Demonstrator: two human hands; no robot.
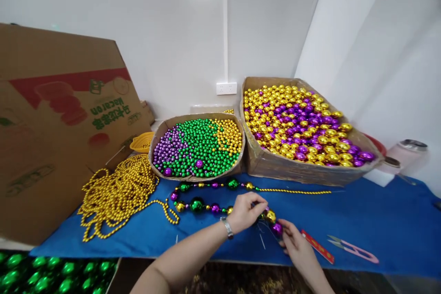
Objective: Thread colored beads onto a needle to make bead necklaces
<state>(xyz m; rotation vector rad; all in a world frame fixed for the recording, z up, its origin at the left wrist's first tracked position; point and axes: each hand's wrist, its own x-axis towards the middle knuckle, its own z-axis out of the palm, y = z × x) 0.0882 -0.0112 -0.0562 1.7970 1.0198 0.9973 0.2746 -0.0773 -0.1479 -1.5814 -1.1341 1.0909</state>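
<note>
Blue cloth (365,211) stretched before the big box (292,170); in front of that box and leftward, the beaded strand (197,205) ran crosswise. My left hand (243,211) arched over it, grip hidden; my right (292,241), nearer its box-side stretch, pinched a purple bead (276,228).

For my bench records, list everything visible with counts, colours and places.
Cloth: one, blue, across the foreground.
Bead strand: one, green, purple, gold, centre.
Smaller box: one, brown, holding purple, green, gold beads, behind strand.
Larger box: one, brown, holding gold and purple beads, right of it.
Bead chains: one heap, gold, left.
Printed carton: one, brown, far left.
Basket: one, yellow, behind chains.
Green balls: many, lower left.
Red strip: one, front right.
Snips: one, pink-handled, right of strip.
Socket panel: one, white, back wall.
Containers: apparently two, pale, far right.
Wristwatch: one, silver, left wrist.
Left hand: one, over the strand.
Right hand: one, at the strand's purple ball.
</note>
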